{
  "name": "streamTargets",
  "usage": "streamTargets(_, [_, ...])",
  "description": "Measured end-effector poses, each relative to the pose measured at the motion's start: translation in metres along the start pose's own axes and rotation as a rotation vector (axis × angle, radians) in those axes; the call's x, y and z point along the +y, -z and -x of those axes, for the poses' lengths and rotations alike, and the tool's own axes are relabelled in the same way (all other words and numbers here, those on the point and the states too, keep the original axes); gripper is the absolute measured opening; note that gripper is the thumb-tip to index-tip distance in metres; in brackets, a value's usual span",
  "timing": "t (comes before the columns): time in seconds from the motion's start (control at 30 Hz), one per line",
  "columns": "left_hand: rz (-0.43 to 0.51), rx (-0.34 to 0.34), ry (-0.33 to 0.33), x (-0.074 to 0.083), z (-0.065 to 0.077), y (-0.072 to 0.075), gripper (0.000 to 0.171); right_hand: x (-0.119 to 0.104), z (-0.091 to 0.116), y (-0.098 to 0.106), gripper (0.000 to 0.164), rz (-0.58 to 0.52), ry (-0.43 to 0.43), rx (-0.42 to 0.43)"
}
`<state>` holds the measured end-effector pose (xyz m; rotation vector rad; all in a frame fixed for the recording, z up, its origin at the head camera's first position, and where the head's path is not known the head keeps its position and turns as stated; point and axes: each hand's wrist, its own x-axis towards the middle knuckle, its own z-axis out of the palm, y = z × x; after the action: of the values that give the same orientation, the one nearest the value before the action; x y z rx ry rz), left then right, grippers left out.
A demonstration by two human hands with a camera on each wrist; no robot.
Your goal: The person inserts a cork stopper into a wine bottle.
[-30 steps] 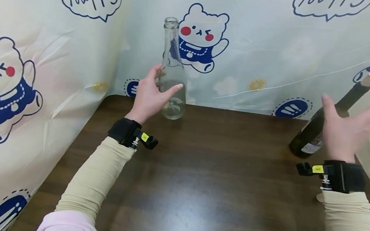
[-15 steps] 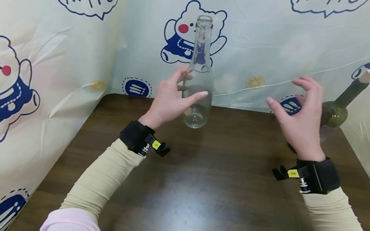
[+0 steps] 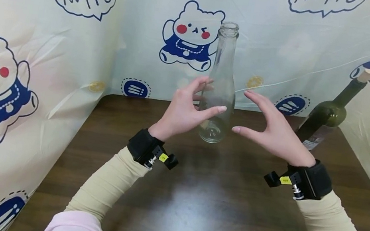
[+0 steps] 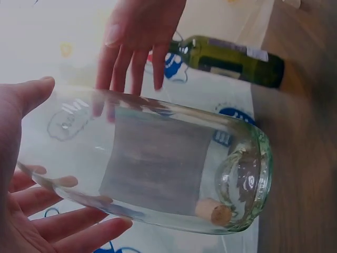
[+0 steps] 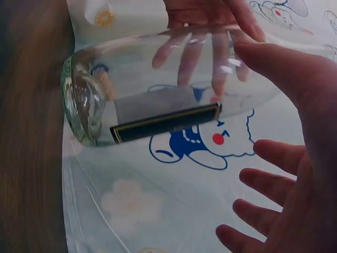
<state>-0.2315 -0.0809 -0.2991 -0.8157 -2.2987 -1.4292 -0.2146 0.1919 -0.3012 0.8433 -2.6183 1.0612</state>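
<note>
My left hand [image 3: 185,111] holds a clear glass bottle [image 3: 224,81], thumb in front and fingers behind its body. The bottle is upright and its mouth has no stopper. Inside, near its base, lies a small cork [image 4: 213,212], seen in the left wrist view. A label [image 4: 158,163] covers one side of the bottle, dark with a gold border in the right wrist view. My right hand [image 3: 272,135] is just right of the bottle, fingers extended and thumb spread away from them, holding nothing.
A dark green wine bottle [image 3: 330,114] with a cork [image 3: 367,75] in its neck stands behind the right hand, at the table's back right. The brown wooden table [image 3: 192,209] meets a printed curtain [image 3: 139,35] at the back and sides.
My left hand has carried the clear bottle rightward and slightly nearer. My right hand has moved left, from beside the green bottle to beside the clear one.
</note>
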Motion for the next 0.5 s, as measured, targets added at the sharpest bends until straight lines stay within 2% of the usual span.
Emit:
streamTargets(0.17, [0.005, -0.040, -0.027, 0.008, 0.003, -0.006, 0.073, -0.006, 0.001, -0.007, 0.103, -0.036, -0.034, -0.055])
streamTargets(0.3, [0.018, -0.074, -0.045, 0.014, 0.005, -0.011, 0.075, -0.008, 0.002, -0.013, 0.113, -0.131, -0.017, -0.058])
streamTargets(0.4, [0.027, -0.093, -0.051, 0.018, 0.007, -0.014, 0.076, -0.008, 0.003, -0.018, 0.115, -0.209, 0.000, -0.062])
streamTargets(0.5, [0.027, -0.107, -0.055, 0.020, 0.009, -0.017, 0.077, -0.007, 0.005, -0.022, 0.111, -0.259, 0.007, -0.080])
